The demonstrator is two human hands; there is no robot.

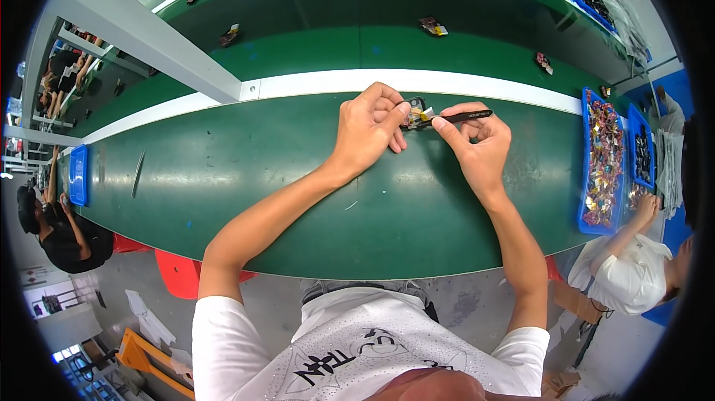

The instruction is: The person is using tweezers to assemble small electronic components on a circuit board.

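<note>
Between my hands, just above the green table, is a small electronic assembly with a black frame and a yellow-and-white tab. My left hand is closed on its left side, thumb and fingers pinching it. My right hand grips a pair of black tweezers between thumb and fingers. The tips of the tweezers reach the right side of the assembly, near the tab. Whether they touch or pinch a part is too small to tell.
A white rail borders a dark green belt carrying several similar assemblies. On the right stands a blue tray full of small parts, with a co-worker beside it. A thin metal strip and a blue bin lie left.
</note>
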